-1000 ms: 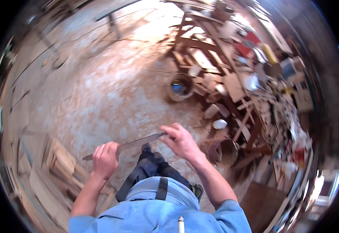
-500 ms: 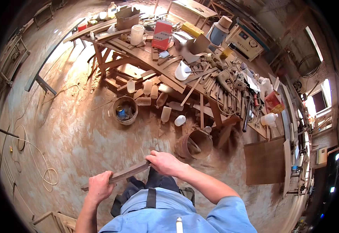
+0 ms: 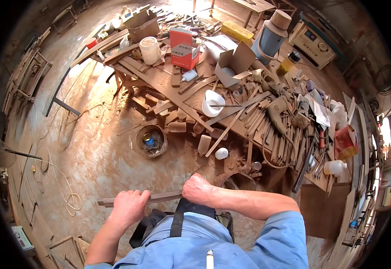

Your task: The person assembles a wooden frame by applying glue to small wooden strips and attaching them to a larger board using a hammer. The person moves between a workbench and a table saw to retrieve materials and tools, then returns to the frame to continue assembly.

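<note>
A narrow strip of brown wood (image 3: pixel 165 197) lies nearly level across the front of my body, above the floor. My left hand (image 3: pixel 131 206) is wrapped round it, and a short end sticks out to the left of the fist. At the strip's right end, my right hand (image 3: pixel 197 188) is closed on it and hides that end. Beyond my hands stands a cluttered workbench (image 3: pixel 159 88). On its near side are a white plastic cup (image 3: pixel 213 103) with a thin stick in it, a red and white box (image 3: pixel 184 48) and a power tool (image 3: pixel 276 107).
A bucket (image 3: pixel 138 148) with a blue can inside stands on the floor, and a second bucket (image 3: pixel 236 181) is partly behind my right hand. Several bottles lie under the bench near a white bottle (image 3: pixel 221 154). A pale cord (image 3: pixel 72 197) loops across the floor at left.
The wood strip has turned from a slant to nearly level. Both hands have shifted right, and the left has risen. The bench appears closer, and my view has moved.
</note>
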### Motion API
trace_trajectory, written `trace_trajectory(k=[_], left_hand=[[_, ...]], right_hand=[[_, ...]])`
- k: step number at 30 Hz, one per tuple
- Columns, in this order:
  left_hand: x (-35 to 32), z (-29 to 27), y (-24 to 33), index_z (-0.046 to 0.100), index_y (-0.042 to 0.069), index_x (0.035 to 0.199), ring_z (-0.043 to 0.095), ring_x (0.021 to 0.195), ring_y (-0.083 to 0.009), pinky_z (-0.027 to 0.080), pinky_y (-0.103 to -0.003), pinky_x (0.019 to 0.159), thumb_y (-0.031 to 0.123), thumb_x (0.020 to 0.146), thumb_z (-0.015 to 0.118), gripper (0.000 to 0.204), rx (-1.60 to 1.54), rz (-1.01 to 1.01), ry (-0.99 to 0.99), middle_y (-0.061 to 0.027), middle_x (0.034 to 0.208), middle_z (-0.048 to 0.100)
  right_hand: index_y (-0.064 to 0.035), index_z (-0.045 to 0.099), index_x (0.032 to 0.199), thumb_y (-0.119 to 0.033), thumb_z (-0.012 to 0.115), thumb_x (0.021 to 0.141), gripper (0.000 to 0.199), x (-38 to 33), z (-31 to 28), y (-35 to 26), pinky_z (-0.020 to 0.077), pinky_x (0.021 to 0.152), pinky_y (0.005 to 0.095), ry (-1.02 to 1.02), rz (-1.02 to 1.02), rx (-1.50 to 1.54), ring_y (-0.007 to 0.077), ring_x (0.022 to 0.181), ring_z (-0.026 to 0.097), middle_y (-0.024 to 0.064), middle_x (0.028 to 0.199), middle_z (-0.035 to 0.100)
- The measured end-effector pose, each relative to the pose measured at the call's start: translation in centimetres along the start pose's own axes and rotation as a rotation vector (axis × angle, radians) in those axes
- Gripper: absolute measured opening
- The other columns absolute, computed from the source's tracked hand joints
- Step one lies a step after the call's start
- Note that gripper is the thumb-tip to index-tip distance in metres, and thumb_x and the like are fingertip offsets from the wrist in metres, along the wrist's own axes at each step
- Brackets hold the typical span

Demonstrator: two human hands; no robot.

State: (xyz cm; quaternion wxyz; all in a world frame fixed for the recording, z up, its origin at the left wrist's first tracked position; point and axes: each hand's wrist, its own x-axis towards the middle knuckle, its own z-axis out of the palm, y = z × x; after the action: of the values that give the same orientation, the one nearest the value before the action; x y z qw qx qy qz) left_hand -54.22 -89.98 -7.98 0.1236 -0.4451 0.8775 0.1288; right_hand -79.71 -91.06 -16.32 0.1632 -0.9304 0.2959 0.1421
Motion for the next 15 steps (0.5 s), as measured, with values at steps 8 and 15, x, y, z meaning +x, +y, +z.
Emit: trace_trajectory(k=[8,15], left_hand=[[8.1,0.9,1.5,0.056,0.006,0.089,0.067,0.074,-0.0332,0.053,-0.043,0.066,0.007,0.075,0.064,0.016,0.015,-0.286,-0.007,-0.0136,0.078,0.065],[9.0,1.2,-4.0,0.056,0.002,0.102,0.063,0.073,-0.0184,0.053,-0.033,0.071,0.011,0.081,0.072,0.028,-0.968,-0.612,0.346,-0.0087,0.083,0.064]], right_hand=[[-0.0113,0.073,0.077,-0.027,0.063,0.082,0.019,-1.1,0.0,7.3,0.0552,0.065,0.0441,0.111,0.122,0.449,0.0326,0.075,0.07,0.01,0.074,0.07],[-0.0161,0.076,0.1,-0.025,0.062,0.089,0.02,-6.4,3.0,15.0,0.0553,0.079,0.0408,0.074,0.695,0.793,0.0292,0.085,0.068,0.0143,0.086,0.07]])
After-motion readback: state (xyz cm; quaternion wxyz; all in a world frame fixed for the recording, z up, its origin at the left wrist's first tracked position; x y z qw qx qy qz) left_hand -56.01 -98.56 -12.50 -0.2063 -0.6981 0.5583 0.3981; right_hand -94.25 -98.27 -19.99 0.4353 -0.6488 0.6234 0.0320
